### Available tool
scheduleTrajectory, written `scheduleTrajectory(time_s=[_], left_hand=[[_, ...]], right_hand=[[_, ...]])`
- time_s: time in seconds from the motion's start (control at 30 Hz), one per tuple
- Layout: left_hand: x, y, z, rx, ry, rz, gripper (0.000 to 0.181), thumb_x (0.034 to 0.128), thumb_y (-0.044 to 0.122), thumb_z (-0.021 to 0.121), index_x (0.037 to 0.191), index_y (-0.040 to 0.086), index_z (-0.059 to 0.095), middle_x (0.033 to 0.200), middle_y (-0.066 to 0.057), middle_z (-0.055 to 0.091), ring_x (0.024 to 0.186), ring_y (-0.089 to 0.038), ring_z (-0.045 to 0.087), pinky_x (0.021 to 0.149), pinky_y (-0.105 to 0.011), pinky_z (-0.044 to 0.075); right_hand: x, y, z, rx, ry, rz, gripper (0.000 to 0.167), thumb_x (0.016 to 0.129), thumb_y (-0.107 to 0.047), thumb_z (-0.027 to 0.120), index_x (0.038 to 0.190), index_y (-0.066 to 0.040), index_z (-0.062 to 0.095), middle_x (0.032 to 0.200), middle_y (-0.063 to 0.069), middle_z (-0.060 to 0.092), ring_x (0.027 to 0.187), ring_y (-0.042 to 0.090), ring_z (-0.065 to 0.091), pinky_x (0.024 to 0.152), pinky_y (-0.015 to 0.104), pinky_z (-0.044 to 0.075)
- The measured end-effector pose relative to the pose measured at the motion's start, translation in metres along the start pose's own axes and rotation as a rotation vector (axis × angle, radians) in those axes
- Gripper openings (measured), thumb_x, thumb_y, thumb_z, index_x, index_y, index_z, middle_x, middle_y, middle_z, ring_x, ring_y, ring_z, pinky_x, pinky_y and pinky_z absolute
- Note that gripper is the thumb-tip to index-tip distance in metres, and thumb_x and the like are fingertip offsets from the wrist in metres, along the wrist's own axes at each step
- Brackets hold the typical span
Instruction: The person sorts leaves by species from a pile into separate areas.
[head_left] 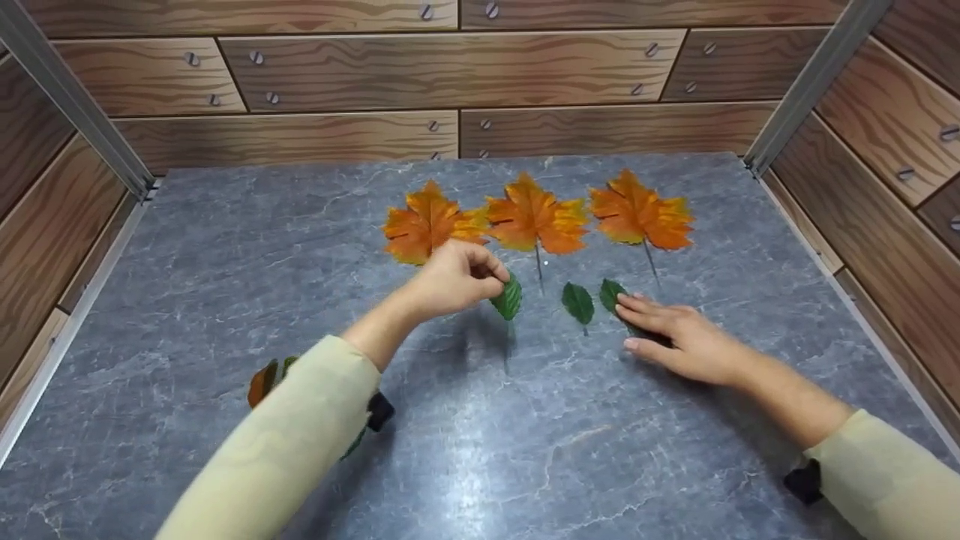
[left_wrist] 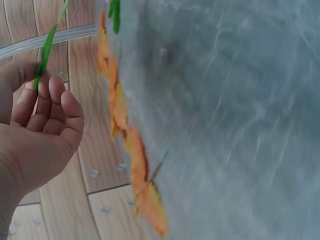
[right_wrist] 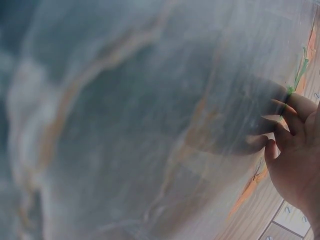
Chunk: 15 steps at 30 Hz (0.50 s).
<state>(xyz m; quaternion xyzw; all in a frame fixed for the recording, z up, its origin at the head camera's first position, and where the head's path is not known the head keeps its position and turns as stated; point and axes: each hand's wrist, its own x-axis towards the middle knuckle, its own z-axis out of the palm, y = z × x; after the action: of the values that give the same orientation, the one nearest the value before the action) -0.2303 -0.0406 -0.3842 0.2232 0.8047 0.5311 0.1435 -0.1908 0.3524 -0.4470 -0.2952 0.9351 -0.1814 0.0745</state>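
Observation:
Between thumb and fingers, my left hand (head_left: pixel 457 281) pinches a green leaf (head_left: pixel 508 298) by its top end; the left wrist view shows this leaf (left_wrist: pixel 46 52) edge-on above the fingertips. My right hand (head_left: pixel 686 341) lies with extended fingers on another green leaf (head_left: pixel 612 293), partly covering it. Just left of that hand, a third green leaf (head_left: pixel 577 303) rests on the table. Behind them stand three orange maple leaves in a row: a left one (head_left: pixel 427 221) partly hidden by my left hand, a middle one (head_left: pixel 534 217) and a right one (head_left: pixel 641 210).
A brownish leaf (head_left: pixel 261 382) and some green leaf parts lie at the left, mostly hidden under my left sleeve (head_left: pixel 300 427). The grey marbled table (head_left: pixel 480 480) is bordered by wood-patterned walls (head_left: pixel 450 71) and metal corner posts (head_left: pixel 814 75).

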Motion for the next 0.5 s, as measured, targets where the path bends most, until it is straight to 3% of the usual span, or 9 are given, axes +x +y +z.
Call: scheduleTrajectory(time_s=[0.23,0.5], left_hand=[[0.018,-0.015,0.023,-0.043,0.025,-0.092,0.018,0.1008,0.004,0.064,0.113,0.005,0.078,0.108,-0.006,0.072,0.093,-0.017,0.061,0.076,-0.029,0.051],[0.033,-0.026,0.039,-0.055,0.037,-0.093,0.021,0.1007,0.000,0.065,0.116,0.003,0.079,0.104,-0.008,0.072,0.089,-0.017,0.061,0.073,-0.028,0.050]], right_hand=[[-0.002,0.001,0.000,0.001,0.013,-0.006,0.063,0.109,-0.045,0.058,0.160,-0.010,0.048,0.168,0.008,0.038,0.154,0.037,0.035,0.120,0.067,0.027],[-0.001,-0.001,0.001,-0.007,0.008,-0.009,0.063,0.110,-0.045,0.058,0.160,-0.009,0.048,0.168,0.008,0.037,0.154,0.038,0.035,0.120,0.067,0.027]])
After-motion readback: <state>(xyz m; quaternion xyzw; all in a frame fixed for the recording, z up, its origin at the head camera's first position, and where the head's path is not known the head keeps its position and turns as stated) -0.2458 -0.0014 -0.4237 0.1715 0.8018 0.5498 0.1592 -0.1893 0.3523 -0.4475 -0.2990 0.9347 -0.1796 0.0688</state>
